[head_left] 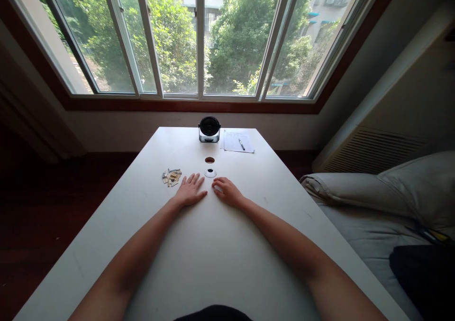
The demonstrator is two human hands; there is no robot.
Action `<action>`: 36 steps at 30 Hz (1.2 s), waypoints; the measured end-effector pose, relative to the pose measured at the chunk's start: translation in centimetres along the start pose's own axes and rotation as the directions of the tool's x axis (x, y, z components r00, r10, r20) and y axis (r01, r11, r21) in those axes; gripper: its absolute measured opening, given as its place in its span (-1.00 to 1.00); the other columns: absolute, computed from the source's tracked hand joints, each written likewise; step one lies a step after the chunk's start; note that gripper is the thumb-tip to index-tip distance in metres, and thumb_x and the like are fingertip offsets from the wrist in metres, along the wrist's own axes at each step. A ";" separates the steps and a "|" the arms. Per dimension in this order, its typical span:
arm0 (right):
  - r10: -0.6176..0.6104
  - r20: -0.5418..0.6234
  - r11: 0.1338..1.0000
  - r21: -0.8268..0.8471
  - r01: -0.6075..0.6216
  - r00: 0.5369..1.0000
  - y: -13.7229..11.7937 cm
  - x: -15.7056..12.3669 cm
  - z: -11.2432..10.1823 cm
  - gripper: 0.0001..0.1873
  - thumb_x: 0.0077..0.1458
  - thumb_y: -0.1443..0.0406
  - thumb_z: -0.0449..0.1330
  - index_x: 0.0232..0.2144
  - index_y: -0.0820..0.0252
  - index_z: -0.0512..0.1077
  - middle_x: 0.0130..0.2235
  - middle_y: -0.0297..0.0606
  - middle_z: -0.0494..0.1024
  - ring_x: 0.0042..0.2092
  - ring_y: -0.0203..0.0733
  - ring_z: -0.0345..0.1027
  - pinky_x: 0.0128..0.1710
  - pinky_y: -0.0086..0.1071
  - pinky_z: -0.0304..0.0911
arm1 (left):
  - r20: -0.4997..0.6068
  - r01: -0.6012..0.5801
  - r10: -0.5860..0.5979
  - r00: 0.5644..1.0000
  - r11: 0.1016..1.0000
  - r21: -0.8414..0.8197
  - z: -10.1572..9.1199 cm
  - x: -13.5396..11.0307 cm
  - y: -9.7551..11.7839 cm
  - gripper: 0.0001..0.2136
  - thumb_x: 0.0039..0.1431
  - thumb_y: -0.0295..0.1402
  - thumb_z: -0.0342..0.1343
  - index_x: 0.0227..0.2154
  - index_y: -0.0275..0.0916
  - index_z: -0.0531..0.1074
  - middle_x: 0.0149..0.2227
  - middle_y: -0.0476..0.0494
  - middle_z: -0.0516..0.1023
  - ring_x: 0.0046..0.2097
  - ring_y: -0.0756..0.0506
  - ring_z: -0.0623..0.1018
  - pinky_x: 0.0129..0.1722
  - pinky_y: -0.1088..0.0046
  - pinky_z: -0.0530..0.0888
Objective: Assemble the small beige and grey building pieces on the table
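My left hand (190, 190) lies flat on the white table (220, 245), fingers stretched out and slightly apart, holding nothing. Just to its upper left sits a small pile of tan and grey pieces (172, 177), a few centimetres from the fingertips. My right hand (227, 191) rests palm down beside the left, its fingers curled loosely under, with nothing visible in them. A small white ring-shaped cap (210, 172) lies just beyond both hands, and a round hole (209, 160) in the tabletop is behind it.
A small black fan (209, 129) stands at the table's far edge, with a sheet of paper (237, 142) and a pen (241, 144) beside it. A bed with grey pillows (387, 188) lies to the right. A wide window is ahead.
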State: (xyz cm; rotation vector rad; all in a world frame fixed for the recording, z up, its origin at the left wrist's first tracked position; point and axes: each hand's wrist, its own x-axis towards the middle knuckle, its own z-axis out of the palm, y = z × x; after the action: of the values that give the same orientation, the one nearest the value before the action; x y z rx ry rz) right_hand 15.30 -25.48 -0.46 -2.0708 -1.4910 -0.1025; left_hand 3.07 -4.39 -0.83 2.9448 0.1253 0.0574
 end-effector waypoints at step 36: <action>0.201 0.278 0.951 -0.287 -0.118 0.939 -1.0 -1.8 -1.4 -0.25 0.28 -0.17 -0.11 0.37 -0.02 0.07 0.44 -0.20 -0.10 0.44 0.06 -0.28 0.38 0.01 -0.35 | -0.028 -0.026 0.026 0.999 1.000 0.003 -1.0 -1.6 0.5 -0.30 0.24 0.18 -0.13 0.36 -0.03 0.10 0.44 -0.13 -0.04 0.44 -0.31 -0.06 0.37 -0.01 -0.10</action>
State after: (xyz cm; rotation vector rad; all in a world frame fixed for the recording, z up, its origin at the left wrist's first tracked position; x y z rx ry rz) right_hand 14.10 -27.50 0.37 -2.5120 -1.5438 0.0900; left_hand 1.47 -4.87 0.20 2.9495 0.0912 0.1028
